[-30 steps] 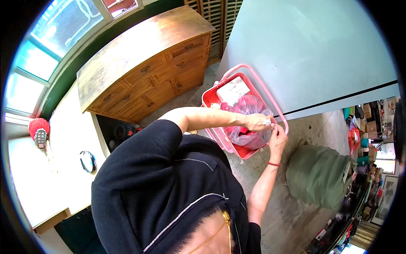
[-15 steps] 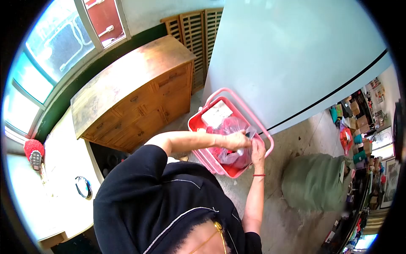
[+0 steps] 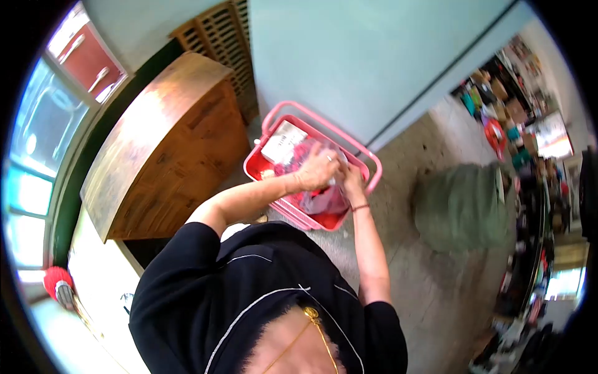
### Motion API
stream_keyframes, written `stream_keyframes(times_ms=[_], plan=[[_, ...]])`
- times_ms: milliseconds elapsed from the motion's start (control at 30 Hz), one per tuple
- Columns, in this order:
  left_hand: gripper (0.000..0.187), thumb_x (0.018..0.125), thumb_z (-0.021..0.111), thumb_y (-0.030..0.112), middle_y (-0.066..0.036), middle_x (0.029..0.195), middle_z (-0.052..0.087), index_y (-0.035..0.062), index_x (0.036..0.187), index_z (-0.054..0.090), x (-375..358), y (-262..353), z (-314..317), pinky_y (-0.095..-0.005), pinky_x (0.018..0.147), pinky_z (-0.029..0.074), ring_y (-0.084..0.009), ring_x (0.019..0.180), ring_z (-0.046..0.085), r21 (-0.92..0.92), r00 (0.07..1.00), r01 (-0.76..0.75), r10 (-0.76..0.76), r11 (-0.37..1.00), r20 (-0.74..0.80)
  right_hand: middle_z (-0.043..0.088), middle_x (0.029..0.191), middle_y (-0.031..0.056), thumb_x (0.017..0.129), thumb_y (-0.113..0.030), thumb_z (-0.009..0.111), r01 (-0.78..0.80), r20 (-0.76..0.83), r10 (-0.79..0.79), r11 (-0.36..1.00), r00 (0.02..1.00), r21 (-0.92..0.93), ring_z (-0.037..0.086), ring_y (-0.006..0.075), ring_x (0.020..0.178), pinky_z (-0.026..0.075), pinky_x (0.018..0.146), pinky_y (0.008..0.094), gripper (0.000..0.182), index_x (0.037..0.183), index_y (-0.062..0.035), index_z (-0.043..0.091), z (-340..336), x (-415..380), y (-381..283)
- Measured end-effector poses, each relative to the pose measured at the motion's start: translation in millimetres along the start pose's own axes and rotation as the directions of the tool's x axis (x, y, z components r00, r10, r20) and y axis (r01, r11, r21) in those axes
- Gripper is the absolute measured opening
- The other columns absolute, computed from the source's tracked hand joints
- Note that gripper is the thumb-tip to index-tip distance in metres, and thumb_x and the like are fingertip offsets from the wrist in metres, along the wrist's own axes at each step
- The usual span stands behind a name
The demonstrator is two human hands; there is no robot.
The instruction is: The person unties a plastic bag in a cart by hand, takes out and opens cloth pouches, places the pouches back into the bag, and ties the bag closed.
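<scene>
A pink plastic basket [image 3: 254,163] with a raised handle stands on the floor. Inside it lies a clear plastic bag [image 3: 321,202] with red and pink contents that I cannot make out. My left hand [image 3: 319,169], with a ring on one finger, is closed on the upper part of this bag. Close against it, my right hand [image 3: 353,182] has its fingers gathered on the bag too, near the basket's right side; its fingertips are partly hidden. A white packet with dark print [image 3: 283,142] sits in the basket's far left corner.
Right behind the basket rises a large pale cabinet [image 3: 349,62]. A wooden sideboard [image 3: 180,149] stands to the left, with a light table [image 3: 93,274] nearer me. On the right are a green covered bundle [image 3: 461,206] and cluttered shelves [image 3: 536,206].
The view has shifted, so the basket and furniture appear higher and further left. My left hand has turned, its back now facing up. Both hands stay at the bag.
</scene>
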State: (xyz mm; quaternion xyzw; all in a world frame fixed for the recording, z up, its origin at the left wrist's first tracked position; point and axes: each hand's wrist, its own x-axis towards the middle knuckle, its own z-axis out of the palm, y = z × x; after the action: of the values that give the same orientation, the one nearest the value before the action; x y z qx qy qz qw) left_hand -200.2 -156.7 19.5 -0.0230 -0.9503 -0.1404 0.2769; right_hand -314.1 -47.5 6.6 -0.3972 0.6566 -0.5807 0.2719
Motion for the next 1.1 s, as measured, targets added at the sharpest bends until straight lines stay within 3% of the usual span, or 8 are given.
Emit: stream_keyframes(times_ms=[133,400,500,533,733,933,1000,1100], plan=[[0.016,0.077,0.047,0.015,-0.013,0.083,0.057,0.0047,0.085,0.056,-3.0,-8.2,-8.6,-0.0542,0.094,0.024,-0.0248,0.082,0.056,0.263,0.968,0.17,-0.212,0.95,0.138,0.044,0.057,0.0215,0.086,-0.025,0.049,0.185,-0.252,-0.375,0.812,0.892,-0.553,0.046,0.0315,0.05,0.034,0.05,0.0409,0.036,0.064,0.0037,0.049,-14.5,8.0,4.5],[0.025,0.085,0.044,0.029,-0.009,0.062,0.057,0.0066,0.085,0.056,-134.2,-50.9,17.6,-0.0421,0.072,0.045,-0.0248,0.062,0.058,0.11,0.82,0.38,-0.389,0.919,0.421,0.058,0.063,0.023,0.083,-0.027,0.049,-0.393,-0.507,-0.05,0.568,0.861,-0.723,0.06,0.0356,0.063,0.045,0.057,0.0448,0.037,0.064,0.0025,0.061,-50.3,-9.9,62.3],[0.042,0.091,0.038,0.036,-0.009,0.082,0.062,0.0033,0.112,0.055,-81.7,-32.5,-26.1,-0.0301,0.066,0.043,-0.0165,0.068,0.053,-0.385,0.541,0.841,-0.553,0.381,0.634,0.057,0.059,0.0195,0.08,-0.027,0.053,-0.398,-0.578,0.073,0.794,0.813,-0.459,0.059,0.0334,0.056,0.045,0.053,0.0441,0.034,0.064,0.0012,0.061,-58.3,-11.0,53.2],[0.039,0.093,0.035,0.032,-0.006,0.08,0.061,0.0029,0.107,0.057,-62.5,-25.0,-28.9,-0.028,0.068,0.041,-0.0127,0.071,0.049,-0.639,0.745,0.659,-0.459,0.397,0.484,0.058,0.06,0.0162,0.081,-0.025,0.053,-0.235,-0.503,-0.071,0.822,0.861,-0.518,0.059,0.0294,0.058,0.044,0.054,0.0393,0.03,0.066,0.0005,0.061,-53.4,-12.2,42.1],[0.029,0.086,0.048,0.025,-0.007,0.072,0.055,-0.0008,0.098,0.053,-22.0,-48.8,59.4,-0.0289,0.071,0.041,-0.0159,0.072,0.051,-0.767,0.834,0.55,-0.256,0.33,0.488,0.053,0.057,0.012,0.081,-0.022,0.054,0.222,-0.156,-0.336,0.842,0.929,-0.492,0.055,0.0268,0.056,0.043,0.05,0.0349,0.029,0.061,-0.0011,0.056,-17.1,-14.1,-43.3],[0.015,0.072,0.06,0.014,-0.016,0.073,0.056,0.0017,0.08,0.056,-21.6,-32.9,75.5,-0.0377,0.059,0.045,-0.0285,0.068,0.055,-0.413,0.964,0.197,-0.099,0.889,0.247,0.055,0.073,0.0122,0.079,-0.026,0.051,0.499,0.139,-0.544,0.598,0.827,-0.627,0.057,0.0271,0.067,0.046,0.057,0.0374,0.022,0.07,-0.0081,0.058,23.7,-32.7,-43.2],[0.021,0.073,0.059,0.013,-0.018,0.075,0.057,0.0016,0.09,0.056,-17.8,-33.7,72.2,-0.0398,0.059,0.045,-0.0341,0.072,0.056,-0.5,0.982,-0.174,0.184,0.848,-0.029,0.056,0.076,0.0126,0.082,-0.03,0.049,0.393,0.124,-0.389,0.754,0.913,-0.527,0.058,0.0284,0.076,0.047,0.063,0.0378,0.026,0.076,-0.007,0.057,9.4,-31.8,-45.0],[0.031,0.075,0.056,0.012,-0.02,0.074,0.058,0.0002,0.103,0.051,-16.9,-45.2,92.6,-0.0435,0.061,0.046,-0.039,0.072,0.057,-0.422,0.97,0.014,0.091,0.907,0.226,0.059,0.089,0.0114,0.09,-0.035,0.039,0.107,-0.297,-0.282,0.864,0.912,-0.492,0.058,0.0309,0.085,0.046,0.07,0.0376,0.033,0.097,-0.0067,0.054,-6.4,-20.6,-19.4]])
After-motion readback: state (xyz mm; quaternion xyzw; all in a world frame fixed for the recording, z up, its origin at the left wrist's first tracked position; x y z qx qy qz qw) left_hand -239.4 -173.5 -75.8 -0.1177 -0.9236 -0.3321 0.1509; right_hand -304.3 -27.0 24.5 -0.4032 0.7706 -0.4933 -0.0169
